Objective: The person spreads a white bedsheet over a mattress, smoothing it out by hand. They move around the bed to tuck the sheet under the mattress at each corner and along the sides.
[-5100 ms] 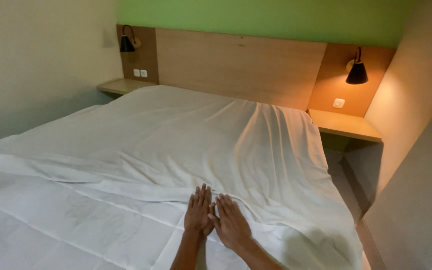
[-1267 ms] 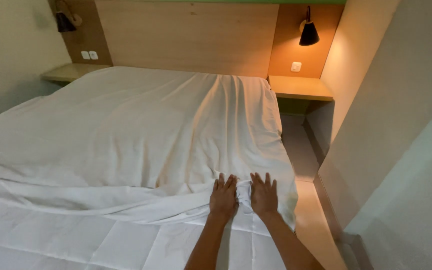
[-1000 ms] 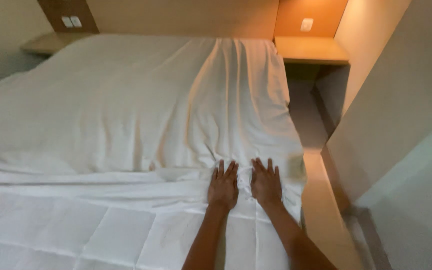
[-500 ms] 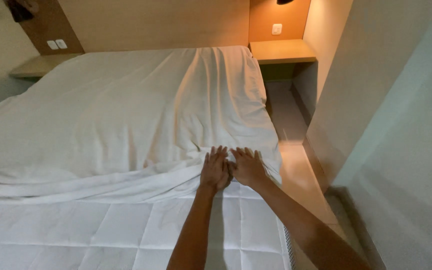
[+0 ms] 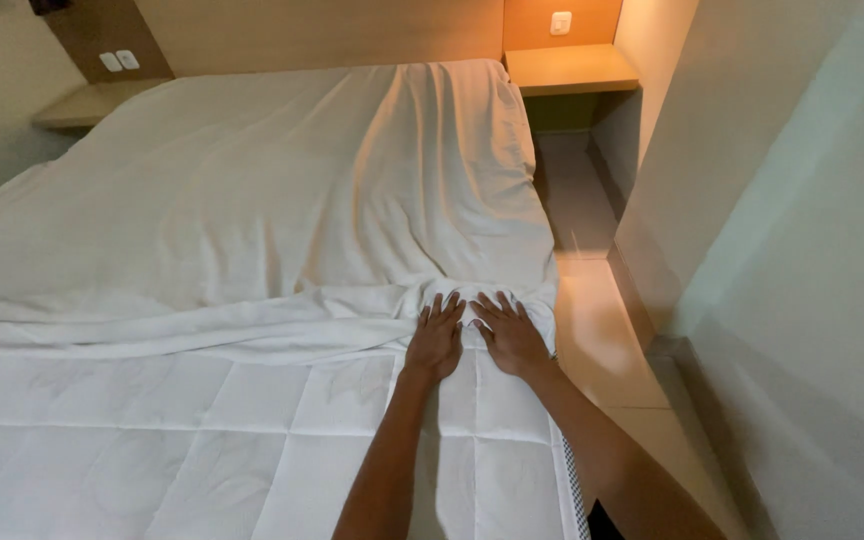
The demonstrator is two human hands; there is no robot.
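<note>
Left hand and right hand laid flat, fingers spread, gripping nothing | bunched white sheet edge pressed near bed's right edge, over quilted mattress cover | step judged: smoothing

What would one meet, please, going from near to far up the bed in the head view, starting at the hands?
Left hand and right hand → bunched sheet edge → smooth white sheet → wooden headboard.
</note>
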